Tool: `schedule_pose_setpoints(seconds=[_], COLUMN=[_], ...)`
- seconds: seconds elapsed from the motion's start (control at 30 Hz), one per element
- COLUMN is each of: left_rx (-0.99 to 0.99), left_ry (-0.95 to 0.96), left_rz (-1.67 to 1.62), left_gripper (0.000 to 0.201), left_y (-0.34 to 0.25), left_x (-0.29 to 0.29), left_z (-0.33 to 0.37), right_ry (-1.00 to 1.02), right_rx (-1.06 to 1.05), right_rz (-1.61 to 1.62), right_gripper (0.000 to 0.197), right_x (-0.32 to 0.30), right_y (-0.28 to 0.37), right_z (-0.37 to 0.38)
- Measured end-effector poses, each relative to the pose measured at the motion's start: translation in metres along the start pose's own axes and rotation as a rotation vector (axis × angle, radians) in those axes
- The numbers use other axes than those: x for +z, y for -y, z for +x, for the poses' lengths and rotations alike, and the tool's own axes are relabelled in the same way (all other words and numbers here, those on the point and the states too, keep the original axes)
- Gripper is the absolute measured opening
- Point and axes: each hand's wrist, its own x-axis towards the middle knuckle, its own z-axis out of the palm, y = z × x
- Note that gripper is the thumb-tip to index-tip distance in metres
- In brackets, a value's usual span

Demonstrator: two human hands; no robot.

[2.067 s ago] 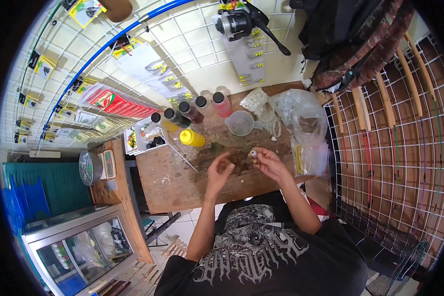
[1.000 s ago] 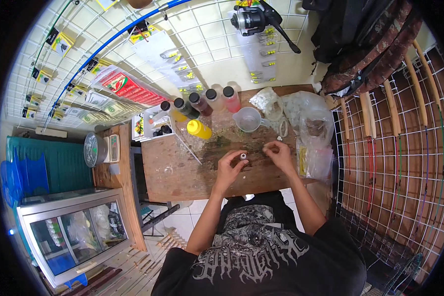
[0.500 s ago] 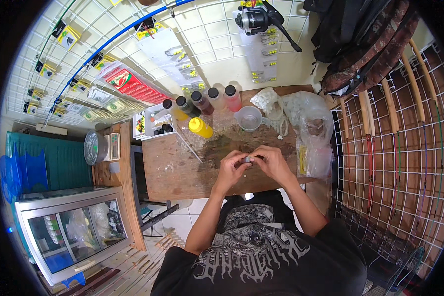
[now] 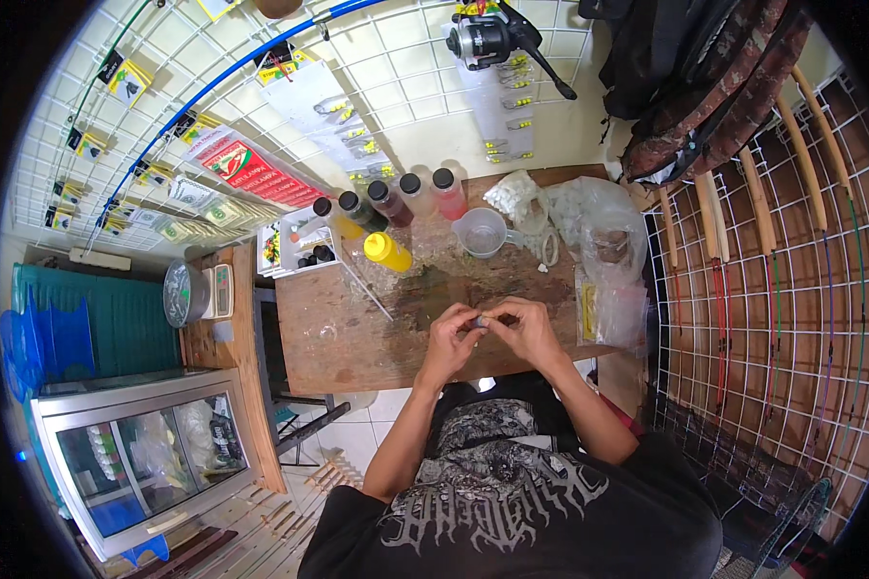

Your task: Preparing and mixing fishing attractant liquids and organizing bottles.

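Over the front of the wooden table (image 4: 328,338), my left hand (image 4: 449,344) and my right hand (image 4: 526,332) meet fingertip to fingertip. Between them they pinch a small greyish piece (image 4: 481,321), too small and too covered by fingers to name. Both hands are closed on it. Ahead of my hands stands a clear plastic jug (image 4: 481,232) with a handle. Left of that is a yellow squeeze bottle (image 4: 388,252), and behind it are several black-capped bottles (image 4: 391,205) of coloured liquid or powder. A thin white stick (image 4: 368,289) lies left of my left hand.
A white tray (image 4: 304,264) of small items sits at the table's left corner. White lumps (image 4: 514,196) and clear plastic bags (image 4: 594,217) fill the back right. A glass-fronted cabinet (image 4: 150,444) stands lower left; a rod rack (image 4: 772,289) borders the right.
The whole view has shifted slightly. My hands stay together on the small piece, with the fingers slightly rearranged; my right fingers have moved a little over it.
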Motion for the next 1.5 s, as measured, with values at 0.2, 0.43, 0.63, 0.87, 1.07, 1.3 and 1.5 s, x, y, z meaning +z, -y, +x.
schedule_pose_setpoints(seconds=[0.2, 0.43, 0.63, 0.87, 1.07, 1.3, 1.5], left_rx=[-0.098, -0.134, -0.151, -0.176, -0.178, -0.194, -0.117], left_ry=[0.074, -0.048, -0.095, -0.192, -0.230, -0.201, -0.311], left_rz=[0.077, 0.018, -0.063, -0.061, -0.146, -0.157, -0.200], left_gripper=[0.029, 0.031, 0.033, 0.033, 0.030, 0.027, 0.027], left_y=[-0.005, 0.001, -0.002, 0.005, 0.011, -0.003, 0.011], left_x=[-0.012, -0.001, 0.009, -0.002, -0.007, -0.033, -0.061], left_z=[0.006, 0.001, 0.005, -0.005, -0.009, -0.026, -0.070], right_ry=[0.063, -0.158, -0.201, 0.044, 0.311, 0.362, 0.365], right_rx=[0.069, 0.142, -0.002, 0.171, -0.432, -0.496, -0.360], right_rz=[0.386, -0.665, -0.770, -0.111, -0.227, -0.233, -0.457], right_gripper=[0.029, 0.029, 0.022, 0.023, 0.028, 0.018, 0.016], right_x=[-0.013, -0.048, -0.049, -0.030, -0.012, 0.024, 0.079], right_y=[-0.073, -0.157, -0.200, -0.073, 0.010, 0.035, 0.070], right_z=[0.020, 0.064, 0.068, 0.060, 0.054, 0.045, 0.022])
